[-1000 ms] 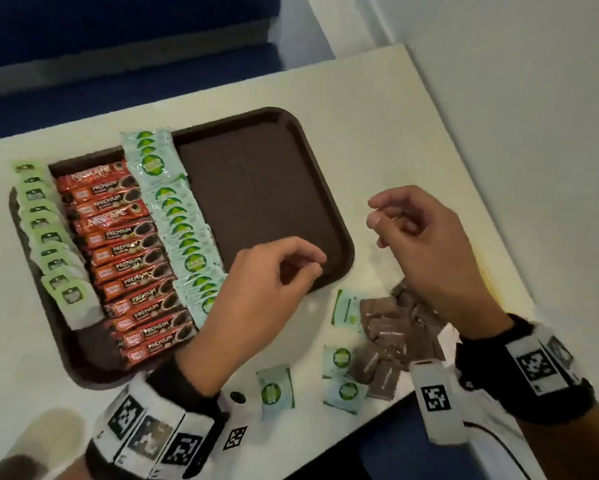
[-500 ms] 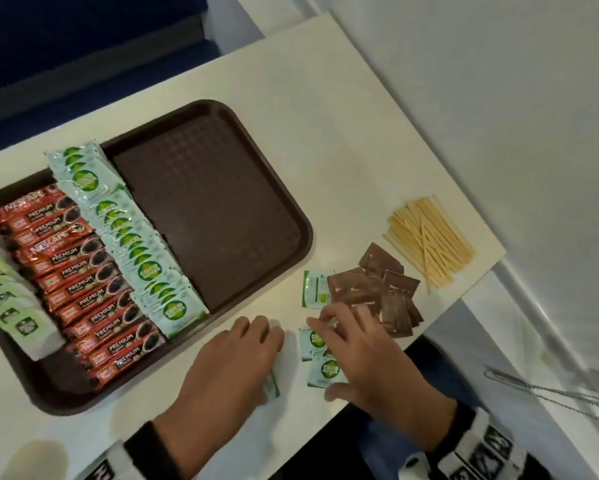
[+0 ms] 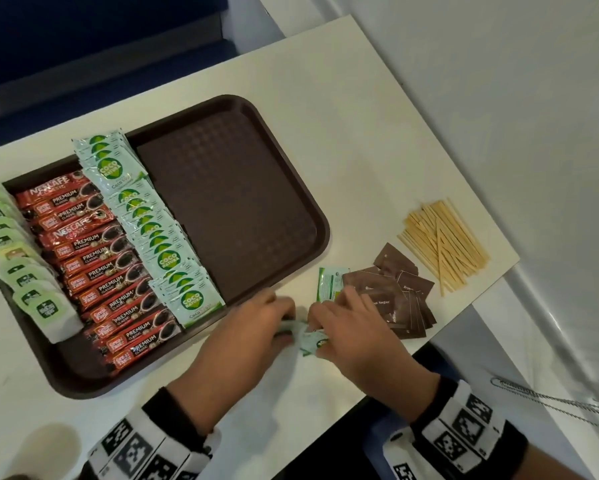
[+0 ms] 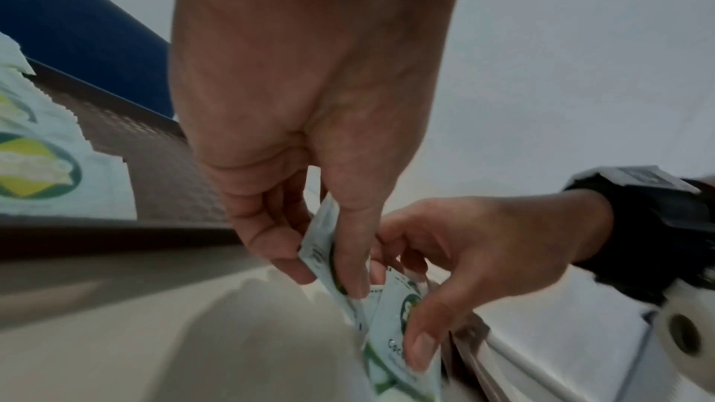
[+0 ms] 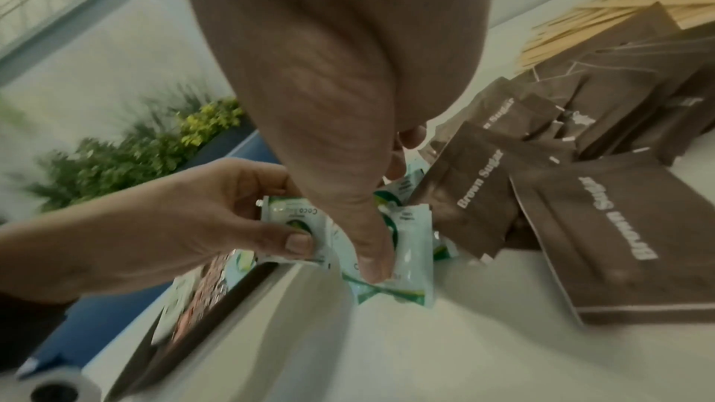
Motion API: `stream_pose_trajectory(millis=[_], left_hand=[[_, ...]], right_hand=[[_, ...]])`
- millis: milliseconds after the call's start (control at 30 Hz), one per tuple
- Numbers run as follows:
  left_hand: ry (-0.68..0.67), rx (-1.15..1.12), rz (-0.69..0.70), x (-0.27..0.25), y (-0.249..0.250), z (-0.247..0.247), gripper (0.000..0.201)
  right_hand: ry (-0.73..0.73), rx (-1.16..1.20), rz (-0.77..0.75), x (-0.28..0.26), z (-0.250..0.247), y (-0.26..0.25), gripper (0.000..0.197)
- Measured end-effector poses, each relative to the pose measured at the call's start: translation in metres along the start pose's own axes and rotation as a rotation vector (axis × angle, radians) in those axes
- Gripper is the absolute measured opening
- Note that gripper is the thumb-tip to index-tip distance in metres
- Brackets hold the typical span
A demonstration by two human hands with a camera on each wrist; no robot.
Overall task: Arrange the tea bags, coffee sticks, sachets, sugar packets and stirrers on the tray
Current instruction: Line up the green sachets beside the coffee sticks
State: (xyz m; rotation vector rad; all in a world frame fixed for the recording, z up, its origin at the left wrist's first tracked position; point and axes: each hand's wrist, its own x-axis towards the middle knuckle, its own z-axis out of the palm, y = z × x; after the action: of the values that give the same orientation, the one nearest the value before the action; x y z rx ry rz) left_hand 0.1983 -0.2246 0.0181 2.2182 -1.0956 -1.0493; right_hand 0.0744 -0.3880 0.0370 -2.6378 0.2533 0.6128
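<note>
Sachets (image 3: 308, 336) sit right between my fingertips — left hand (image 3: 256, 327) pinches one upright, right hand (image 3: 351, 327) clamps another flat against the table (image 3: 325, 133). One green sachet (image 3: 329, 284) lies just beyond my right fingers, nearer that hand — the tray (image 3: 242, 209) lies beyond my left fingers.

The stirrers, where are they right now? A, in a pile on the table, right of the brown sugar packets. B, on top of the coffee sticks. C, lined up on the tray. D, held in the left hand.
A: the stirrers lie in a loose pile on the table, right of the brown sugar packets and off the tray.
</note>
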Motion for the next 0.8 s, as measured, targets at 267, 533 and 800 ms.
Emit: stream_pose_trajectory(millis=[267,533,800], left_hand=[[0.134,-0.224,-0.048,0.033,0.025,-0.016,0.047],[-0.028,0.184,0.005,0.066,0.049,0.009,0.085],[0.105,0.242,0.005,0.064,0.049,0.012,0.046]], right_hand=[[0.217,0.589,0.271,0.012,-0.048,0.037,0.020],[0.540,1.176,0.460,0.003,-0.076,0.052,0.022],[0.633,1.297,0.512,-0.007,-0.074,0.066,0.028]])
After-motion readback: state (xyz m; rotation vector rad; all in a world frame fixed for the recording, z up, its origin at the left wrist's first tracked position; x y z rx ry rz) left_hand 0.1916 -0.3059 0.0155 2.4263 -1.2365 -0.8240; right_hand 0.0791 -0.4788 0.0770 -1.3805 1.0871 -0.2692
